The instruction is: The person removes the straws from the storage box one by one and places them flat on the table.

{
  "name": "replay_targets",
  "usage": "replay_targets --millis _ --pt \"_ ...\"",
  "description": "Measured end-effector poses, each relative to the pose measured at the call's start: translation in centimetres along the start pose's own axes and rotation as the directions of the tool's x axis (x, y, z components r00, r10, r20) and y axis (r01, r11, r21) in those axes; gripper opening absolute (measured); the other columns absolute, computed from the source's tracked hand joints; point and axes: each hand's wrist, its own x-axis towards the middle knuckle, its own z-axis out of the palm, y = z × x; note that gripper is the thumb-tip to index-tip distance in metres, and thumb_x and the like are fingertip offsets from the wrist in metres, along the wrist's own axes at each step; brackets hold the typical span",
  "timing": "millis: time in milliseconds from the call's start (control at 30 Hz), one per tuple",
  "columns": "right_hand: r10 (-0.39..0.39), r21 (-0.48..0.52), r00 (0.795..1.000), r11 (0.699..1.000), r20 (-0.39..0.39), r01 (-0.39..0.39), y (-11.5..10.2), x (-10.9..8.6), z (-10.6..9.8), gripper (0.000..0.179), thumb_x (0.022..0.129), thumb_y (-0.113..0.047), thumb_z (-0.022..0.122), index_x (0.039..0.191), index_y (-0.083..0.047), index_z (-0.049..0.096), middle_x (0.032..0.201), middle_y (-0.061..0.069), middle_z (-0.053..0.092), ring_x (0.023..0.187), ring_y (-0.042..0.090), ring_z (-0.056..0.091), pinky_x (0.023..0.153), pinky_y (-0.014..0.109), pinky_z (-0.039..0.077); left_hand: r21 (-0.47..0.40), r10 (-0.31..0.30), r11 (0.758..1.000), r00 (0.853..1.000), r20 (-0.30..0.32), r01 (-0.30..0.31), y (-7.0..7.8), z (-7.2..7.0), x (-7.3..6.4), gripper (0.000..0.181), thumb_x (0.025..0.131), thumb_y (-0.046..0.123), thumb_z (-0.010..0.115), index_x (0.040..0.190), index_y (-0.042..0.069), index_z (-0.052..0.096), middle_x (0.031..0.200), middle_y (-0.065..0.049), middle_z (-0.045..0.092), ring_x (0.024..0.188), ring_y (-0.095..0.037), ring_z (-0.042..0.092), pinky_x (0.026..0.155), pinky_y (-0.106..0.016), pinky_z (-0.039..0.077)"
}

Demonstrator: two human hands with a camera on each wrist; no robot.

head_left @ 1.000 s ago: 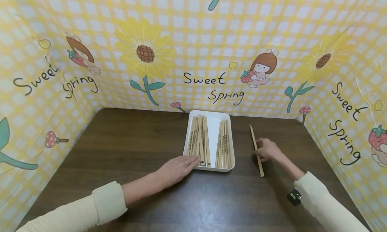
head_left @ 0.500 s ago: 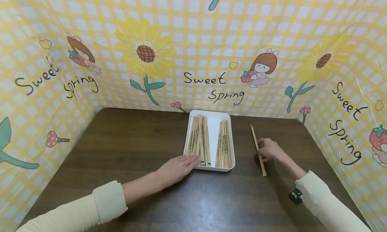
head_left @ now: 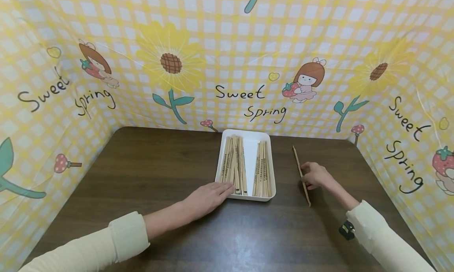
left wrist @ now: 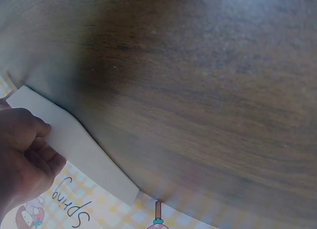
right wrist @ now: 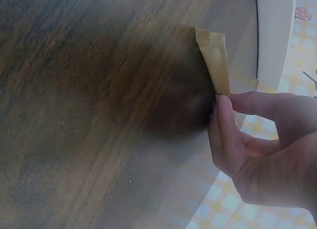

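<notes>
In the head view, a white tray (head_left: 250, 136) holds two groups of paper-wrapped chopsticks, one along its left side (head_left: 234, 161) and a smaller one along its right (head_left: 262, 165). My left hand (head_left: 207, 197) lies over the near left corner of the tray; the left wrist view shows its thumb and fingers holding the tray wall (left wrist: 84, 145). To the right of the tray, my right hand (head_left: 313, 174) pinches a single paper-wrapped pair of chopsticks (head_left: 296, 159) near its middle. The right wrist view shows the packet's flat crimped end (right wrist: 213, 38) beyond the thumb and forefinger.
The tray stands on a dark wooden table (head_left: 170, 157), near the back edge. A yellow checked cloth (head_left: 241, 47) with printed flowers and lettering encloses the table at the back and both sides.
The chopstick packet in my right hand has turned about its length, so it shows a narrower edge now. My left hand and the tray have stayed in place.
</notes>
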Motion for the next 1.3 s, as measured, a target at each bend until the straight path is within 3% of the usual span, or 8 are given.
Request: replay_targets --millis 333,633,767,933,1233,1300 --pt "-0.034 -0.02 0.998 0.999 -0.043 0.033 -0.7 0.0 0.1 0.055 0.094 -0.011 0.067 0.138 0.011 0.045 0.087 0.018 0.065 0.074 0.025 0.067 0.062 0.034 0.06 0.012 0.009 1.0 1.0 -0.022 -0.009 0.0 0.1 0.0 0.042 0.094 0.002 0.064 0.136 -0.003 0.058 0.135 -0.016 0.06 0.124 -0.024 0.058 0.101 -0.034 0.048" --pt "-0.091 0.008 0.994 0.996 -0.057 0.092 -3.1 0.2 0.6 0.052 0.093 -0.01 0.064 0.14 0.007 0.048 0.076 0.016 0.068 0.063 0.022 0.067 0.063 0.036 0.06 0.014 0.009 1.0 1.0 -0.024 -0.008 -0.1 0.0 0.0 0.042 0.094 0.002 0.064 0.135 -0.003 0.058 0.135 -0.016 0.06 0.124 -0.023 0.058 0.101 -0.034 0.048" --pt "-0.122 0.063 0.991 0.99 -0.055 0.126 -4.4 0.4 0.9 0.051 0.093 -0.008 0.065 0.139 0.006 0.05 0.087 0.019 0.07 0.07 0.025 0.071 0.067 0.04 0.061 0.008 0.009 1.0 1.0 -0.026 -0.009 -0.1 0.0 0.0 0.042 0.094 0.002 0.063 0.135 -0.003 0.058 0.135 -0.016 0.06 0.124 -0.024 0.058 0.101 -0.034 0.048" --pt "-0.203 0.084 0.975 0.974 -0.088 0.21 -6.3 0.1 1.7 0.045 0.093 -0.007 0.066 0.133 0.007 0.054 0.1 0.022 0.069 0.079 0.031 0.072 0.073 0.044 0.06 -0.004 -0.001 1.0 1.0 -0.011 0.001 0.0 0.0 0.0 0.043 0.094 0.002 0.063 0.137 -0.003 0.057 0.136 -0.017 0.059 0.124 -0.024 0.057 0.101 -0.034 0.048" --pt "-0.36 -0.034 0.923 0.933 -0.138 0.359 -9.1 0.5 3.9 0.039 0.093 -0.007 0.063 0.129 0.008 0.059 0.098 0.018 0.072 0.079 0.03 0.072 0.068 0.037 0.059 -0.006 0.003 1.0 1.0 -0.011 -0.003 0.0 -0.1 -0.1 0.043 0.094 0.002 0.065 0.136 -0.003 0.057 0.135 -0.016 0.06 0.124 -0.024 0.058 0.1 -0.034 0.048" --pt "-0.368 -0.034 0.921 0.93 -0.13 0.367 -9.7 0.6 4.4 0.04 0.093 -0.007 0.063 0.13 0.008 0.058 0.098 0.018 0.072 0.079 0.029 0.072 0.067 0.037 0.058 -0.009 0.004 1.0 1.0 -0.014 -0.004 0.0 -0.1 -0.1 0.043 0.094 0.002 0.065 0.136 -0.003 0.057 0.135 -0.017 0.06 0.123 -0.024 0.058 0.1 -0.034 0.049"
